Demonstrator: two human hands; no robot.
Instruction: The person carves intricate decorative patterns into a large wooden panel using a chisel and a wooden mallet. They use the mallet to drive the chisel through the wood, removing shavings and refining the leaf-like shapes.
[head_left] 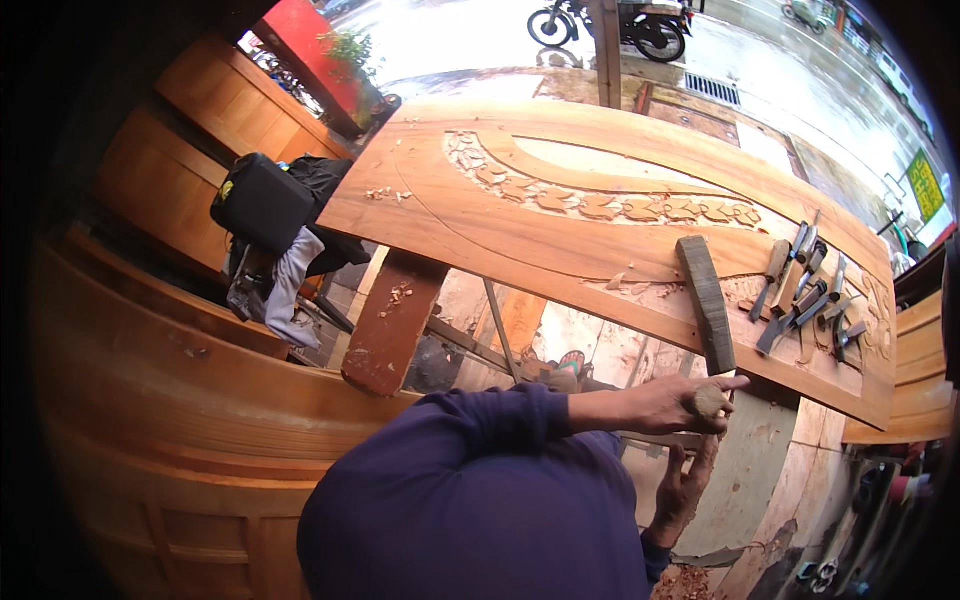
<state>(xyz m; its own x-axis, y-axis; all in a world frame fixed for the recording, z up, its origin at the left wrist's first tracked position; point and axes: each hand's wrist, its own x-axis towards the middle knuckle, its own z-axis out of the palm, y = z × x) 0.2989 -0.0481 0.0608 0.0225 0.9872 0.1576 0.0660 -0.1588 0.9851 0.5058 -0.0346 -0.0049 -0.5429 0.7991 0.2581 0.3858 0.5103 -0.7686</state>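
Your left hand (660, 404) is closed around a round-ended, pale brown wooden piece (709, 402), with one finger stretched out forward along it. Your right hand (682, 490) sits just below, palm partly open and fingers parted, the fingertips near your left hand; you cannot tell from here whether it has hold of something.

Just beyond your left hand, a long, grey-brown, squared wooden block (706, 305) lies across the near edge of the large, flat, reddish-brown wooden panel (430, 215); whether the block joins the piece you grip cannot be told. The panel stretches ahead of your hands and well off to their left, with a curved, leaf-patterned carved band (600, 206) in its far half.

Ahead and to the right of your hands, a cluster of metal-bladed carving tools with wooden handles (808, 300) lies on the panel. Far to the left of your hands, a reddish-brown wooden beam (378, 345) reaches under the panel's near edge, with curled pale shavings (400, 293) on top.
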